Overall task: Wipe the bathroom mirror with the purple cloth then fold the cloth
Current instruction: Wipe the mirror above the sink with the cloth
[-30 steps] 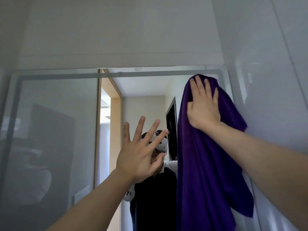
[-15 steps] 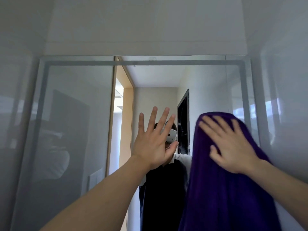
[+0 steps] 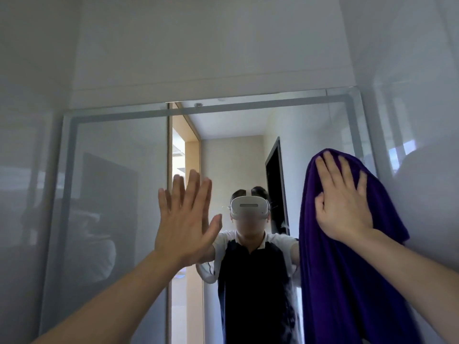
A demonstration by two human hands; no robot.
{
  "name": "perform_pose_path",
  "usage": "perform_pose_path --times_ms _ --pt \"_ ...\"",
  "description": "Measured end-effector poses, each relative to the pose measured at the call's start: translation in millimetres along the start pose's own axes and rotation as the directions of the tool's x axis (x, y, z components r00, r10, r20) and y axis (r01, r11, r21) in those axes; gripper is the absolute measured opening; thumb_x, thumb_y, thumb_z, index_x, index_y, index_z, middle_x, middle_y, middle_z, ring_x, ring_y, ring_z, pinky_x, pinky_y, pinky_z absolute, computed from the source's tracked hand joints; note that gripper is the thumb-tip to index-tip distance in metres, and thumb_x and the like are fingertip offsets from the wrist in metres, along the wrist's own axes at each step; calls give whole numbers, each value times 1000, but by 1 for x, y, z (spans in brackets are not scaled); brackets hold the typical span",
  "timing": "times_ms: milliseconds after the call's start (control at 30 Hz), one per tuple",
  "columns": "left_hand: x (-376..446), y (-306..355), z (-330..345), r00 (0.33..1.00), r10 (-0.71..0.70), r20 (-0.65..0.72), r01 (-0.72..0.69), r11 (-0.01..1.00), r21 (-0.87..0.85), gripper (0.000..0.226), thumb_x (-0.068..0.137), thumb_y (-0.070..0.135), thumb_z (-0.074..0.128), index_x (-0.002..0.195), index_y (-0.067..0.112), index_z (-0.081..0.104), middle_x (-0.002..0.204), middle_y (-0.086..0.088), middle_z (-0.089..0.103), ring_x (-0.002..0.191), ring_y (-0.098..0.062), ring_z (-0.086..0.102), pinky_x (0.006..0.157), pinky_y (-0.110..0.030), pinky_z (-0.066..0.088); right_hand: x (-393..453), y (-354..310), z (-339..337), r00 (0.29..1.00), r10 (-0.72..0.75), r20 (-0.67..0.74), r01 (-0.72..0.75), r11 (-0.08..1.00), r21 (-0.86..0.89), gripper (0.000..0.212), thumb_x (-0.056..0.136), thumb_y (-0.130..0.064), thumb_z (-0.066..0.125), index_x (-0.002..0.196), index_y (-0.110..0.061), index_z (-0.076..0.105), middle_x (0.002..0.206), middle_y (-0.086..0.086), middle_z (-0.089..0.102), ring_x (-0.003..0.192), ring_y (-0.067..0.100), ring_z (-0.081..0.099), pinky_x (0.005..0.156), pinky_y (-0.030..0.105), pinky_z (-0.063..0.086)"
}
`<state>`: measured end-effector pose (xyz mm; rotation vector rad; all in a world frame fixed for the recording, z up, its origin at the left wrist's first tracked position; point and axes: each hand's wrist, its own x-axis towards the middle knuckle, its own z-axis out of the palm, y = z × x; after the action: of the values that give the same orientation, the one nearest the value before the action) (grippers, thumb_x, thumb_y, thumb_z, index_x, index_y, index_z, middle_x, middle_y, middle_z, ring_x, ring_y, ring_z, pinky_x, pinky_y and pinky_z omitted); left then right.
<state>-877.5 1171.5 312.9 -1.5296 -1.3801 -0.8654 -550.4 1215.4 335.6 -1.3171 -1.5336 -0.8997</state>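
Right, the purple cloth (image 3: 347, 281) is up against the bathroom mirror (image 3: 119, 194), pinned near the glass's right edge under the right hand (image 3: 344, 198). That palm lies flat with fingers spread, pressing the fabric rather than pinching it, and most of the cloth hangs loose below the wrist. Off to the side of that grip, the left hand (image 3: 187, 219) is raised open and empty, fingers fanned; whether it touches the glass I cannot tell.

To do this pass well, I'd say keep the whole palm loaded so the cloth slides with the hand instead of slipping out, overlap the strokes, and work away from the frame toward the untouched middle. The dangling tail could drag or bunch, so gathering it would help.

Count: one cloth, one mirror, two hands. Folding hasn't begun.
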Motion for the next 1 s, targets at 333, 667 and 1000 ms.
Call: perform_pose_path --times_ms 333,667,1000 --pt "-9 -6 21 997 14 -69 -13 1000 15 81 92 54 29 163 22 7 171 -6 -4 157 -33 -5 122 -64 6 -53 -92 31 806 -591 44 592 803 -70 83 76 -31 39 158 -20 30 167 -1 23 153 27 21 118 55 16" --pt "-10 -8 25 995 15 -97 -14 1000 12 83 91 55 34 163 25 4 171 -4 -8 157 -31 -6 122 -65 7 -13 -35 5 748 -661 63 654 749 105 78 80 -21 43 157 -20 32 166 -2 25 155 19 14 126 41 6" --pt "-10 -8 25 996 12 -89 -12 1000 3 81 93 55 31 163 22 9 171 -4 -2 157 -31 -3 121 -65 12 -13 -123 7 827 -560 55 534 811 241 91 76 -13 51 161 -16 18 170 1 5 156 21 -3 125 45 2"
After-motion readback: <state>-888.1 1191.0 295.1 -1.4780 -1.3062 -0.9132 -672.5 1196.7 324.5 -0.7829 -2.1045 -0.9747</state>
